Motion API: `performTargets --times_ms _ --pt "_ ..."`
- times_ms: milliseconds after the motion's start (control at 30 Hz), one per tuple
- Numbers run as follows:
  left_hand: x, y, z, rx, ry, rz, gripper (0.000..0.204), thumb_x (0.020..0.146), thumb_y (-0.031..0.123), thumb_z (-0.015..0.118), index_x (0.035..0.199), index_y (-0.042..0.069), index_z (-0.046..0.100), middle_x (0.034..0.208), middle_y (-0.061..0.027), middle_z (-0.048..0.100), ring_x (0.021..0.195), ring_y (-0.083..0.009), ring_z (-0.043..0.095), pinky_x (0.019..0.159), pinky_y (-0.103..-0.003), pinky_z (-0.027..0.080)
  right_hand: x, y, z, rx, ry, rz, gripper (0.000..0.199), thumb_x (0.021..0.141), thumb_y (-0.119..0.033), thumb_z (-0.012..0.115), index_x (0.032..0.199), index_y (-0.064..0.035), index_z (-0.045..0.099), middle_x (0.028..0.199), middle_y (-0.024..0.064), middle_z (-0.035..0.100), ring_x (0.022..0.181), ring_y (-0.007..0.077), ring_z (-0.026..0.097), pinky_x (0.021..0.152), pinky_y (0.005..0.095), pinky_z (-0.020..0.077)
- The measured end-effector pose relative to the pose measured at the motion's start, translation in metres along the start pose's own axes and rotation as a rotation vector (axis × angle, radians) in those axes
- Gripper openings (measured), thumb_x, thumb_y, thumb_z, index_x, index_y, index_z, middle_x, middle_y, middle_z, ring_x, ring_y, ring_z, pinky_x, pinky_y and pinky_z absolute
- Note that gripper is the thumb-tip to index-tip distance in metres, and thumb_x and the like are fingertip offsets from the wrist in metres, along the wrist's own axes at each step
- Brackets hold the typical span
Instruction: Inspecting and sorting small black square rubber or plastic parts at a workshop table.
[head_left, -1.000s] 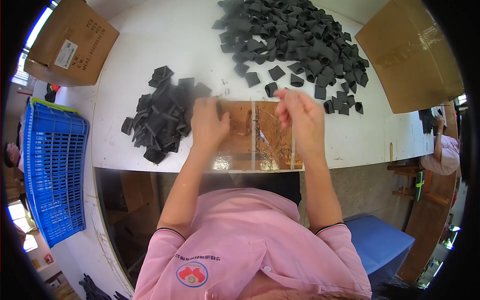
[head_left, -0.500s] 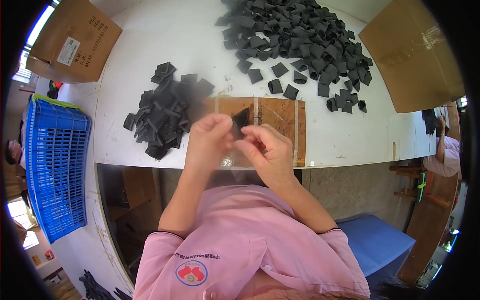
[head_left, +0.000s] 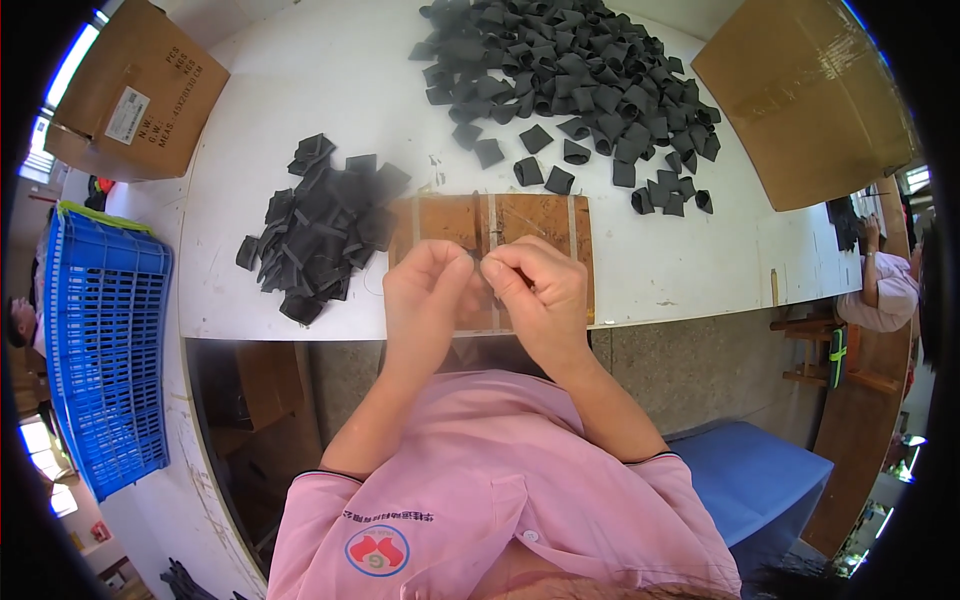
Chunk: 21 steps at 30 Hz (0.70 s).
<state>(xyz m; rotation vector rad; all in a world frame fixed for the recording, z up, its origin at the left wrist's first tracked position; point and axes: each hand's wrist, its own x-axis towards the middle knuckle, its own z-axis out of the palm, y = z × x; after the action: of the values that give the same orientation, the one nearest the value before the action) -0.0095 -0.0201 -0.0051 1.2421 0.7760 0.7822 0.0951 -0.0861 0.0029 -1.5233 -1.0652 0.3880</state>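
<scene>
The left hand [head_left: 428, 292] and right hand [head_left: 543, 290] have drawn level over the board [head_left: 545, 222], pinching a mostly hidden black piece [head_left: 475, 254] that slack fingertips could drop.

White table [head_left: 680, 260]; 2 black piles [head_left: 325, 230] [head_left: 590, 85]; brown board [head_left: 540, 215]

A big white counter [head_left: 690, 265] takes up lots of space. Behind it is a pale wall [head_left: 683, 15]. The floor [head_left: 680, 365] is dull grey-brown. Low on the right is a blue seat [head_left: 755, 480], near long brown wooden furniture [head_left: 850, 455]. Bright white light comes through a window [head_left: 74, 64] on the left.
</scene>
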Motion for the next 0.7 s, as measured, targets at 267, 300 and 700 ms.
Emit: performTargets --times_ms 267,300,700 --pt "-0.001 -0.003 -0.007 -0.216 -0.083 -0.189 0.011 0.085 0.014 0.052 0.081 0.003 0.051 0.066 -0.0037 0.056 0.052 -0.0073 0.050 0.046 -0.018 0.041 -0.002 0.009 0.003 0.230 -0.028 0.171 0.006 0.075 -0.003 0.058 0.071 0.0012 0.057 0.062 0.0047 0.053 0.054 0.0098 0.047 0.050 0.0228 0.0373" --pt "-0.002 -0.004 -0.007 -0.205 -0.060 -0.180 0.012 0.085 0.014 0.051 0.082 0.003 0.051 0.067 -0.0037 0.056 0.053 -0.0071 0.051 0.047 -0.018 0.041 -0.002 0.009 0.003 0.166 -0.012 0.136 0.005 0.075 -0.002 0.058 0.071 0.0011 0.057 0.062 0.0050 0.053 0.054 0.0103 0.047 0.050 0.0230 0.0374" --pt "-0.005 -0.004 -0.004 0.072 0.024 -0.042 0.009 0.082 0.009 0.056 0.079 0.001 0.053 0.067 -0.0007 0.054 0.055 -0.0052 0.050 0.050 -0.017 0.041 -0.002 0.015 0.006 0.160 -0.004 0.130 0.006 0.076 -0.003 0.057 0.071 0.0010 0.055 0.063 0.0052 0.052 0.053 0.0118 0.046 0.050 0.0245 0.0376"
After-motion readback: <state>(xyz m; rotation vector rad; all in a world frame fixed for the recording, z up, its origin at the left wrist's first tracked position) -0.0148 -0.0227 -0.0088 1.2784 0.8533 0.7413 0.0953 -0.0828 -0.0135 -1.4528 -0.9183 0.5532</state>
